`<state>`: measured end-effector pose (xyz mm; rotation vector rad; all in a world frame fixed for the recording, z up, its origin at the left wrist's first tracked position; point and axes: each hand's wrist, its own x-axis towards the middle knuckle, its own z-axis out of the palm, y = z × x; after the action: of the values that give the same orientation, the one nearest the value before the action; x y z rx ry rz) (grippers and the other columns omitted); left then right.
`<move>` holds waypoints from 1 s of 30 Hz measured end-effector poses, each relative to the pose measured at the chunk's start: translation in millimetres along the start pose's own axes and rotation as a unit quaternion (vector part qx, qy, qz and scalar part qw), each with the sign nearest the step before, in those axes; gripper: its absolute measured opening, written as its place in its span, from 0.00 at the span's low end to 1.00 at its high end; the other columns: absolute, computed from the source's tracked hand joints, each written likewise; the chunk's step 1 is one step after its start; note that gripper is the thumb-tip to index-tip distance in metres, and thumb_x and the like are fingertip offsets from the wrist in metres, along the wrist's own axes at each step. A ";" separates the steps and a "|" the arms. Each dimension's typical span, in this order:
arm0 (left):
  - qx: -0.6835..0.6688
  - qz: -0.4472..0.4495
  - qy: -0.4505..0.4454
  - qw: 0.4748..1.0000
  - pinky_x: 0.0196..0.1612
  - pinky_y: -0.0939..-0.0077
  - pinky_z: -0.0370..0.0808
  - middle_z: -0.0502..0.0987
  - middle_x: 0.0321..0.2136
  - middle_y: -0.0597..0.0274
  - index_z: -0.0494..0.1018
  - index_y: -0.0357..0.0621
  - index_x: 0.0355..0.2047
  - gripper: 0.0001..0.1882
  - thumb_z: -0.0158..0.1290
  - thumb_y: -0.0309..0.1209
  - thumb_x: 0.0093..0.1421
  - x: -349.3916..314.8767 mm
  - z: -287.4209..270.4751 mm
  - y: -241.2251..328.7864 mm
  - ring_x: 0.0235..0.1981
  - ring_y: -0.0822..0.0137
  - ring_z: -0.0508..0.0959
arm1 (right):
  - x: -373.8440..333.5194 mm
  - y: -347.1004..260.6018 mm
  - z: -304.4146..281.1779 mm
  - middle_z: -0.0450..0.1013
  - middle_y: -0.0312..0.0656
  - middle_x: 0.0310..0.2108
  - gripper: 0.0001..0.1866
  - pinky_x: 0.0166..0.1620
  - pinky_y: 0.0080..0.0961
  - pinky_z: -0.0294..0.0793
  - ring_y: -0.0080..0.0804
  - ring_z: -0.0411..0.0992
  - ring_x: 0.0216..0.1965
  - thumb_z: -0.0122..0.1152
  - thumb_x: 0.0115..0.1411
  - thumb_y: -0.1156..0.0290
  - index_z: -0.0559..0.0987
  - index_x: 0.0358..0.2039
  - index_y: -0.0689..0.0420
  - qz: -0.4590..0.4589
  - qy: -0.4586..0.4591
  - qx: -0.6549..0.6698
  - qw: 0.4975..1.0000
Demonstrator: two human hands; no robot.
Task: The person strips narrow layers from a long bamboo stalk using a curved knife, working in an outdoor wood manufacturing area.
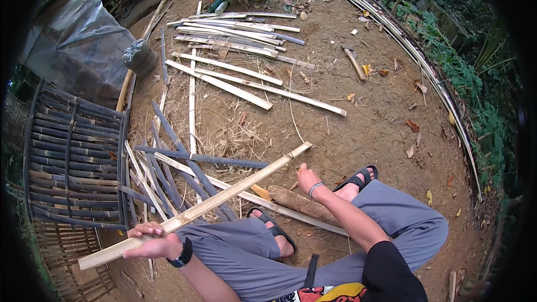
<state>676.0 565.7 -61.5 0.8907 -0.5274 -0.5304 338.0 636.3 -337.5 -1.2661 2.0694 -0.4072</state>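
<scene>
A long split bamboo slat point(224, 194) slants up from lower left to the middle, its pale inner face showing. My left hand point(154, 241) grips it near its lower end, thumb beneath and fingers over the far edge. Close to the slat's upper end is my right hand point(309, 180), fingers curled closed; what it holds, if anything, is too small to make out. A short log point(302, 204) lies on the ground between my sandalled feet, with another slat point(279, 208) passing in front of it.
Dark and pale bamboo strips point(173, 179) lie jumbled at left, beside a slatted bamboo bench point(78, 156). More slats point(235, 36) are piled farther off. A hammer-like tool point(353, 64) rests on the dirt at right. Long poles point(417, 59) line the green plants.
</scene>
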 end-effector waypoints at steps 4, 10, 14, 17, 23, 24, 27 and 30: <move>0.002 0.002 -0.001 1.000 0.10 0.84 0.53 0.58 0.10 0.65 0.58 0.48 0.20 0.37 0.20 0.69 0.59 2.1 -2.4 4.2 0.09 0.73 0.56 | -45.9 -60.1 -13.4 0.72 0.68 0.28 0.16 0.40 0.58 0.71 0.68 0.72 0.33 0.44 0.65 0.63 0.61 0.41 0.65 -0.041 -0.091 0.002 0.995; -0.011 -0.016 -0.012 1.000 0.11 0.84 0.52 0.58 0.10 0.65 0.58 0.48 0.21 0.37 0.20 0.69 0.60 -2.3 1.4 -5.2 0.09 0.74 0.56 | 11.4 15.8 -2.1 0.73 0.67 0.28 0.17 0.38 0.55 0.72 0.66 0.72 0.34 0.44 0.65 0.63 0.62 0.42 0.66 0.033 0.032 0.005 0.999; 0.008 0.004 0.000 1.000 0.10 0.84 0.52 0.58 0.10 0.65 0.58 0.48 0.21 0.37 0.19 0.69 0.60 2.3 -4.1 4.0 0.09 0.73 0.56 | -13.7 -39.3 -6.6 0.74 0.66 0.30 0.16 0.39 0.53 0.73 0.65 0.73 0.35 0.44 0.65 0.63 0.63 0.42 0.66 0.002 -0.027 -0.004 1.000; 0.005 -0.002 -0.003 1.000 0.10 0.85 0.53 0.59 0.10 0.65 0.58 0.48 0.20 0.38 0.19 0.69 0.59 2.7 -3.9 4.9 0.09 0.74 0.57 | -38.8 -60.2 -10.5 0.74 0.65 0.28 0.16 0.38 0.54 0.73 0.66 0.73 0.34 0.44 0.65 0.63 0.62 0.42 0.65 -0.037 -0.078 -0.001 0.996; 0.000 -0.021 0.003 1.000 0.10 0.85 0.52 0.58 0.09 0.65 0.57 0.48 0.20 0.37 0.19 0.69 0.60 -5.9 6.9 -3.3 0.09 0.74 0.57 | 21.2 37.4 -1.3 0.73 0.67 0.28 0.16 0.37 0.54 0.73 0.65 0.73 0.33 0.44 0.65 0.65 0.62 0.41 0.68 0.042 0.038 -0.006 0.998; 0.004 -0.013 0.002 1.000 0.10 0.85 0.52 0.58 0.09 0.65 0.57 0.48 0.20 0.37 0.19 0.69 0.60 -4.0 5.7 -2.4 0.09 0.74 0.56 | 18.7 27.8 -0.2 0.73 0.67 0.28 0.16 0.37 0.54 0.73 0.65 0.73 0.33 0.44 0.65 0.65 0.62 0.41 0.68 0.033 0.020 -0.004 0.999; 0.016 0.012 0.008 1.000 0.10 0.85 0.52 0.57 0.09 0.65 0.58 0.48 0.20 0.37 0.19 0.69 0.60 2.7 -3.0 3.7 0.09 0.74 0.56 | -19.3 -38.9 -5.2 0.74 0.66 0.29 0.16 0.39 0.54 0.73 0.65 0.73 0.34 0.43 0.65 0.65 0.61 0.42 0.67 -0.015 -0.043 0.006 0.999; 0.012 0.010 0.008 1.000 0.10 0.85 0.51 0.57 0.09 0.65 0.58 0.48 0.20 0.37 0.19 0.69 0.60 1.6 -1.3 3.7 0.09 0.74 0.55 | -45.0 -62.9 -14.4 0.73 0.67 0.30 0.17 0.39 0.55 0.73 0.65 0.73 0.34 0.43 0.65 0.64 0.61 0.42 0.67 -0.033 -0.083 -0.010 0.996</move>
<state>678.8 567.5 -58.8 0.9119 -0.5282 -0.4996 383.8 644.2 -274.0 -1.3368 1.9007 -0.3000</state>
